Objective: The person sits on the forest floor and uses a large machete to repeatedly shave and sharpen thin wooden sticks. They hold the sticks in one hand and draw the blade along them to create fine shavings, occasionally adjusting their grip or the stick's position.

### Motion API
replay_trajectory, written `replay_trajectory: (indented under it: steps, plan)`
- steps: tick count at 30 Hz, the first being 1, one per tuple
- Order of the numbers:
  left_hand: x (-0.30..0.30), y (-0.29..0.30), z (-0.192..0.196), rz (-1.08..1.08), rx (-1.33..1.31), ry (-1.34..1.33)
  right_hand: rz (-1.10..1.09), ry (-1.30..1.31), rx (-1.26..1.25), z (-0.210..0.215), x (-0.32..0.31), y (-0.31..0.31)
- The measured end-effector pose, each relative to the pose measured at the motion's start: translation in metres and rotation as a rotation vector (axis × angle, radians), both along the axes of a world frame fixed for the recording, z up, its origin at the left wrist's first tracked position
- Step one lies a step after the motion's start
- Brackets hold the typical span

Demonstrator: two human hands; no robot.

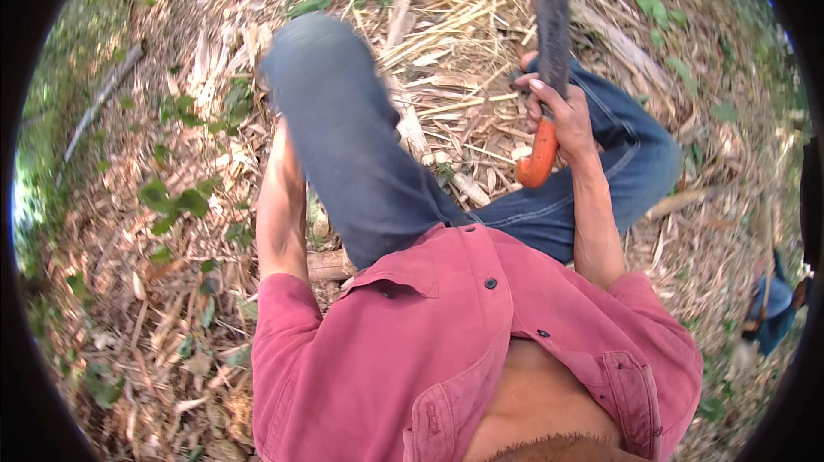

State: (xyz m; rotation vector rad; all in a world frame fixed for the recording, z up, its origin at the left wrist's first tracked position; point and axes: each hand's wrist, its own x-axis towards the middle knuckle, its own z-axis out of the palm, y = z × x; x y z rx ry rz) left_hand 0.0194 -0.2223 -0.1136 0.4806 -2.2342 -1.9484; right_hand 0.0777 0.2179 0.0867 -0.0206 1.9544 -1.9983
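My right hand (570, 119) is wrapped round a machete near the base of its blade, beside my bent right leg. The machete's curved orange handle (538, 156) sticks out below my fist, toward me. Its dark, broad blade (550, 20) points away and runs out of the picture at the top. My left forearm (282, 196) reaches forward along the outer side of my raised left knee (322, 59). That knee hides my left hand, so its fingers and anything in them cannot be seen.
Wood chips and pale split stalks (451, 24) cover the ground between and around my legs. Low green leaves (176, 203) grow at left. A thin grey stick (101, 102) lies far left. A person in blue (768, 303) is partly visible at the right rim.
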Motion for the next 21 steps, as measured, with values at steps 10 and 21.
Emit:
replay_trajectory:
  steps: [10,21]
  plan:
    - [-0.001,0.026,-0.064,-0.069,-0.172,-0.33,-0.169,-0.067,0.051,-0.007,0.007,0.033]
    - [-0.028,-0.018,-0.108,-0.225,-0.454,-0.246,-0.166,-0.278,0.035,-0.034,-0.008,0.012]
